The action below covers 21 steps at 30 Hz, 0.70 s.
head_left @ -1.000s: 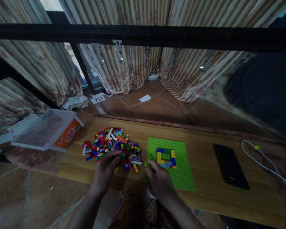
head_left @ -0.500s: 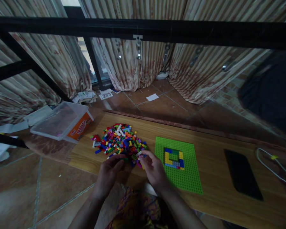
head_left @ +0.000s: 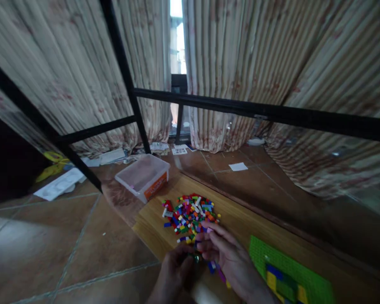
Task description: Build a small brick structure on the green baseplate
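1. Left hand (head_left: pixel 176 273): fingers curled, pinching a small dark brick (head_left: pixel 195 258)
2. Right hand (head_left: pixel 228 258): loosely spread, fingertips touching the brick pile (head_left: pixel 190 216) on the wooden board (head_left: pixel 151 221)

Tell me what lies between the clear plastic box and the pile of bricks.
In the head view, only bare surface: a strip of floor tile and the wooden board's corner separate the clear plastic box from the pile of bricks; they do not touch.
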Each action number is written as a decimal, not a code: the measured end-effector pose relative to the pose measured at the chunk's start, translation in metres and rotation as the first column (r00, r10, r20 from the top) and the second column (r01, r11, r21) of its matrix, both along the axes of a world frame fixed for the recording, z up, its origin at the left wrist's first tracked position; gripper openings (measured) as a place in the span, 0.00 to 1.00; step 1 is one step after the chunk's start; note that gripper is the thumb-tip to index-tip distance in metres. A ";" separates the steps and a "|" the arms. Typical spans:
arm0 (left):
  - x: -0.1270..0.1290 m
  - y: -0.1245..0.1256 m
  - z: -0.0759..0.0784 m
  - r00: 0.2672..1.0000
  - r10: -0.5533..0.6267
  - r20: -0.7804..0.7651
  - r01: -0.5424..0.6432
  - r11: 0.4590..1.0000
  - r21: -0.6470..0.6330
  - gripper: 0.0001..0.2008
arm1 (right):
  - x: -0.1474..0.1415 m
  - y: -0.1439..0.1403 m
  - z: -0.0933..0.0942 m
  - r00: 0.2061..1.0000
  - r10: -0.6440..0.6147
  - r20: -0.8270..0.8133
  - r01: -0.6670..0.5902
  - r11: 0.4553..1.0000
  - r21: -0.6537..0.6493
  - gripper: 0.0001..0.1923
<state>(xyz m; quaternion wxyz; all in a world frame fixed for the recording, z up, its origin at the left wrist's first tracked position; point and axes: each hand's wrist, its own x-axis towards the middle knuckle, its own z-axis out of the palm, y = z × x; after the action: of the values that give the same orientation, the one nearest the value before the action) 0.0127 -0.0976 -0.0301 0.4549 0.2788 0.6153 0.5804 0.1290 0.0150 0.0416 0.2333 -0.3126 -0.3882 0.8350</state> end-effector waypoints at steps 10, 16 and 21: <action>-0.004 0.001 -0.032 0.996 0.090 0.009 -0.090 0.996 0.000 0.11 | -0.184 0.040 0.074 0.964 0.253 -0.082 -0.229 0.946 0.229 0.20; -0.005 -0.002 -0.032 0.998 0.058 0.027 -0.058 0.998 -0.015 0.11 | -0.170 0.037 0.068 0.979 0.191 -0.076 -0.156 0.930 0.332 0.26; -0.008 -0.003 -0.020 0.984 0.090 0.157 -0.094 0.995 0.017 0.14 | -0.080 0.014 0.022 0.989 0.023 0.146 -0.071 0.943 0.326 0.22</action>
<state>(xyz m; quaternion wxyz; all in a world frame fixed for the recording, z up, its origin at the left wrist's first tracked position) 0.0051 -0.1002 -0.0498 0.4710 0.2093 0.5829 0.6281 0.0494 0.0294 0.0633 0.2345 -0.3176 -0.5454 0.7394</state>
